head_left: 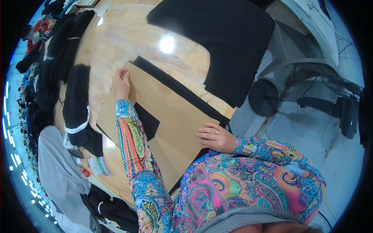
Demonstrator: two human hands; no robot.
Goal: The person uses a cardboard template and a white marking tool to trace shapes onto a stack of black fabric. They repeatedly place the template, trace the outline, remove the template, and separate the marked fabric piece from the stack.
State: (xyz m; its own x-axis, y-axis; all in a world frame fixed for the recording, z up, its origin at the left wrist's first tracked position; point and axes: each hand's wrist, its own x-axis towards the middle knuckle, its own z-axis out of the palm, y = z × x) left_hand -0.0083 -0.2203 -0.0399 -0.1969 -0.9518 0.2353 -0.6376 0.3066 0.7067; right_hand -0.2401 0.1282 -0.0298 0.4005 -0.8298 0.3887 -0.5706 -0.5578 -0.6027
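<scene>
A brown card pattern piece (178, 120) with an angled notch lies over black fabric (175, 87) on the wooden table. A strip of the fabric shows along its far right edge, and more shows through the notch. At the pattern's far left corner is my left hand (121, 83), thumb and fingers pinched together; what is between them is too small to make out. My right hand (217, 138), with a ring, rests on the pattern's right end near the table edge, fingers stretched out and flat.
A large cut piece of black fabric (233, 46) lies at the far side, overhanging the table's right edge. Bundled black cloth (75, 93) and a grey cloth (58, 167) line the left. A plastic chair (303, 64) and a black fan (345, 105) stand on the right.
</scene>
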